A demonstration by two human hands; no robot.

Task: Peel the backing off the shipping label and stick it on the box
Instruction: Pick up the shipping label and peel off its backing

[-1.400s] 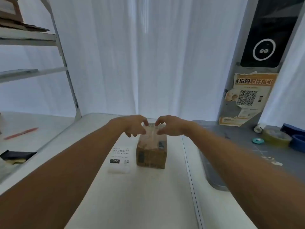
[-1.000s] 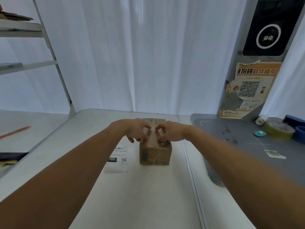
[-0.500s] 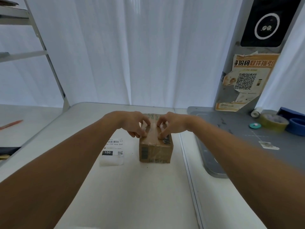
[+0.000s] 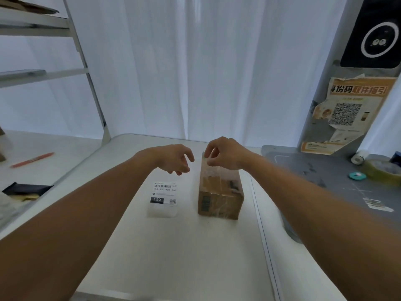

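Pinching a thin translucent crinkled film (image 4: 213, 170) between thumb and fingertips of the right hand (image 4: 225, 156), above the far end of the small brown cardboard box (image 4: 220, 193), with the film's lower edge draped onto the box top. Cannot tell whether this is loose wrap or a label backing. Holding the left hand (image 4: 173, 158) empty, fingers loosely curled and spread, just left of the box's far end and gripping nothing. Leaving the white rectangular paper shipping label (image 4: 163, 195) flat on the pale white table (image 4: 173, 257), just left of the box, apart from it and printed side up. Judging by that, still clearing or readying the box top, with the peel not yet begun. Next, probably: dropping the film, reaching down to the label, lifting a corner and splitting face from backing with both hands. Long axis of the label running away from the body, parallel to the box's long side; barcode at the far end, black "150" block nearer, text reading upright from here.
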